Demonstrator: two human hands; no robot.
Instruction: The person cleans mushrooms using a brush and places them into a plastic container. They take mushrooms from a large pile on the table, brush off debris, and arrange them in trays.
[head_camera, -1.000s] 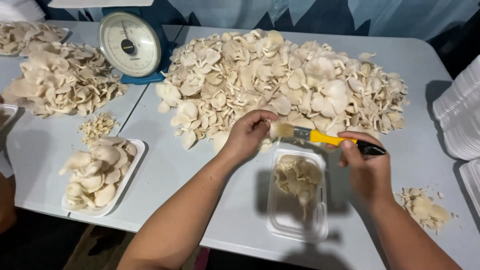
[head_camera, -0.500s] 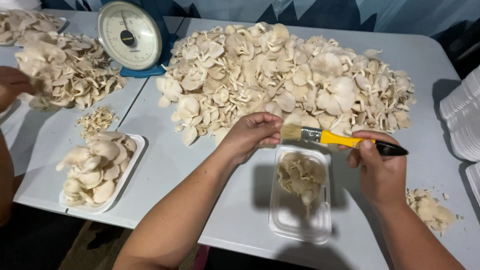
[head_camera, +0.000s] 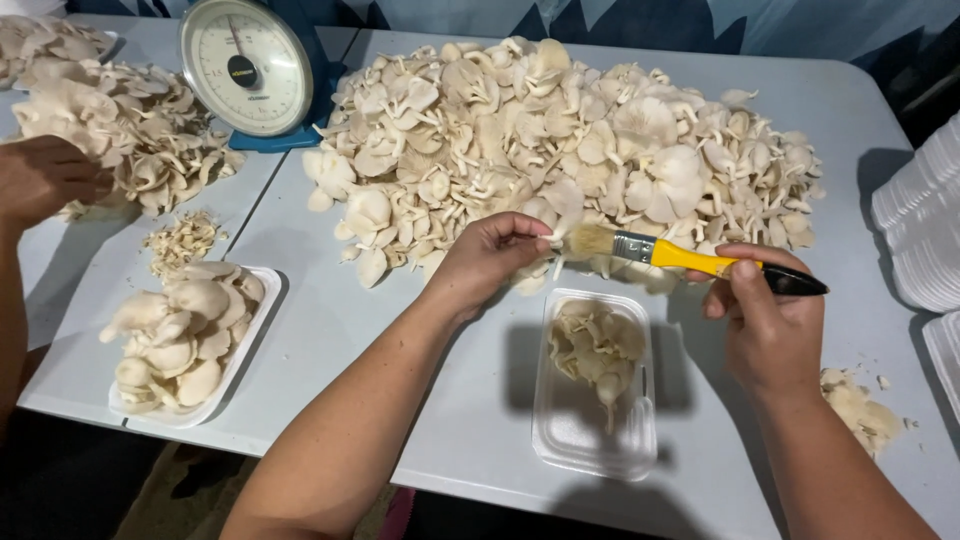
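My left hand (head_camera: 490, 255) pinches one mushroom (head_camera: 562, 203) while my right hand (head_camera: 765, 310) grips the yellow brush (head_camera: 660, 250), bristles touching it. The near clear tray (head_camera: 560, 440) holds few; the far pile (head_camera: 560, 140) remains huge.

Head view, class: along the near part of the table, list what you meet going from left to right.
Foam tray of mushrooms → left hand → clear tray → right hand → mushroom scraps → stack of white trays.

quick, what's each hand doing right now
left hand: closed on a mushroom at the pile's edge
right hand: closed on a yellow-handled brush
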